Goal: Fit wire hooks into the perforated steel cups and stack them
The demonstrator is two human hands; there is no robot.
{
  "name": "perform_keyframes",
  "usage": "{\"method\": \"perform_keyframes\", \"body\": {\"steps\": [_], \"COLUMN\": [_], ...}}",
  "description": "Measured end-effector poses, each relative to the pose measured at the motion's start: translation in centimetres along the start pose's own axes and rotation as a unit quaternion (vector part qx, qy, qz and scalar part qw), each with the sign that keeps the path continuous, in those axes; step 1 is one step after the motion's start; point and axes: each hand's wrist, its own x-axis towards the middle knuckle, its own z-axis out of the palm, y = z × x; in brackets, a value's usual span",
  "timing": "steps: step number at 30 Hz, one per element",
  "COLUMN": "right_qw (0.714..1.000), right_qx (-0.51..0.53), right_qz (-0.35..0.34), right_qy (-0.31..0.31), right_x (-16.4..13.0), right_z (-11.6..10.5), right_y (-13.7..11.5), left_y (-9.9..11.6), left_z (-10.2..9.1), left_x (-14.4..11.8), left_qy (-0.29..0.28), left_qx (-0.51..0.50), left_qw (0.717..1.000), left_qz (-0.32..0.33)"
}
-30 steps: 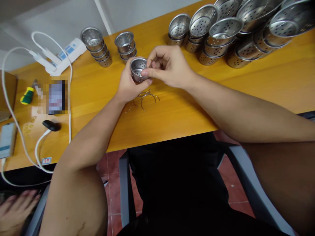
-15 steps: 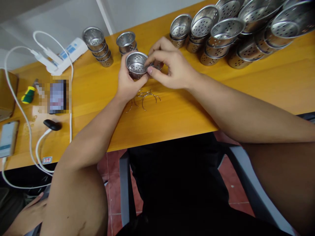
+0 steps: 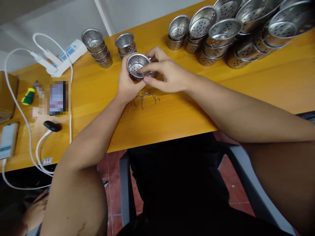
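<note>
Left hand: curled [image 3: 126, 82] round the side of a small perforated metal cup, holding it mouth up
Right hand: half-curled [image 3: 167, 73] — forefinger inside the cup's mouth, thumb at its near rim; whether it grips anything, I cannot tell
Cup: between the two hands [image 3: 134, 68], above the table; its holed floor shows
Wires: a few thin curved wires [image 3: 148, 94] lying just below the hands
Sticker: a white label [image 3: 47, 161] at the table's near edge, blue-bordered, red number — 37 or 39, too blurred to settle
Power strip: white [image 3: 70, 55], blue-marked, print unreadable, cables plugged in
Left stacks: two short piles of perforated cups [image 3: 97, 49] at the back
Right stacks: many more perforated cups [image 3: 222, 41], mouths tilted
Table: glossy yellow-brown wood [image 3: 182, 121]
Room: grey wall [image 3: 147, 13], red floor tiles [image 3: 115, 186]
</note>
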Motion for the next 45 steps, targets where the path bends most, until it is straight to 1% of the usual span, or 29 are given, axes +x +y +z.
{"method": "perform_keyframes", "body": {"steps": [1, 3, 5, 6, 8, 10, 12, 13, 15, 17, 19, 22, 24, 27, 30, 32, 35, 37, 40, 43, 45], "right_qw": [1.000, 1.000, 0.999, 0.998, 0.995, 0.986, 0.974, 0.970, 0.972, 0.979, 0.985, 0.986, 0.984, 0.981, 0.978, 0.975, 0.968, 0.962, 0.961, 0.968, 0.972], "right_qx": [-0.005, -0.018, -0.039, -0.053, -0.083, -0.113, -0.136, -0.145, -0.147, -0.133, -0.123, -0.132, -0.142, -0.162, -0.180, -0.180, -0.169, -0.169, -0.166, -0.147, -0.137], "right_qz": [-0.003, -0.003, 0.000, 0.001, -0.009, -0.030, -0.041, -0.034, 0.002, 0.025, 0.018, -0.009, -0.009, 0.013, 0.044, 0.065, 0.098, 0.113, 0.115, 0.093, 0.075], "right_qy": [0.002, 0.012, 0.023, 0.030, 0.059, 0.116, 0.176, 0.192, 0.182, 0.152, 0.116, 0.102, 0.108, 0.104, 0.096, 0.111, 0.160, 0.184, 0.190, 0.180, 0.176], "right_x": [0.0, 0.2, 0.3, 0.4, 0.6, 0.7, 0.9, 0.9, 0.9, 0.8, 0.5, 0.0, -0.3, -0.4, -0.3, -0.1, -0.1, -0.1, -0.3, -0.5, -0.7], "right_z": [0.0, 0.0, -0.1, -0.3, -0.8, -1.6, -2.5, -3.0, -4.0, -4.6, -4.8, -4.5, -4.1, -3.8, -3.8, -3.8, -3.6, -3.5, -3.4, -3.3, -3.2], "right_y": [-0.1, -0.5, -1.0, -1.2, -1.1, -0.2, 1.5, 2.7, 5.6, 8.6, 11.2, 13.8, 14.6, 15.5, 16.6, 17.3, 18.0, 18.2, 18.5, 18.8, 18.4], "left_y": [-0.1, 0.0, 0.4, 0.7, 1.2, 1.4, 0.9, 0.5, -0.7, -1.9, -2.6, -2.5, -1.7, -0.4, 0.1, -0.2, -1.1, -1.6, -1.8, -1.8, -1.7], "left_z": [0.0, 0.0, 0.0, 0.0, -0.1, -0.2, -0.4, -0.5, -0.7, -0.8, -0.8, -0.7, -0.7, -0.7, -0.8, -0.8, -0.7, -0.6, -0.5, -0.7, -0.9], "left_x": [0.0, 0.0, 0.0, 0.0, 0.1, 0.2, 0.2, 0.1, 0.0, -0.2, -0.3, -0.4, -0.3, -0.2, -0.3, -0.3, -0.3, -0.3, -0.4, -0.4, -0.5], "left_qy": [0.003, 0.002, -0.011, -0.017, -0.018, -0.005, 0.014, 0.024, 0.041, 0.042, 0.029, 0.020, 0.028, 0.031, 0.029, 0.023, 0.011, 0.018, 0.031, 0.022, 0.012], "left_qx": [0.009, 0.023, 0.010, -0.002, -0.019, -0.021, -0.017, -0.011, -0.001, -0.002, -0.006, -0.004, -0.006, -0.006, -0.017, -0.026, -0.020, -0.017, -0.004, 0.008, 0.002], "left_qw": [1.000, 1.000, 0.999, 0.999, 1.000, 0.999, 0.999, 0.999, 0.999, 0.999, 0.999, 0.999, 0.999, 0.999, 0.999, 0.999, 1.000, 1.000, 0.999, 0.999, 0.999], "left_qz": [-0.002, 0.016, 0.036, 0.031, -0.008, -0.043, -0.043, -0.033, -0.006, 0.019, 0.034, 0.035, 0.022, 0.010, 0.007, 0.001, -0.004, 0.003, 0.017, 0.023, 0.031]}}
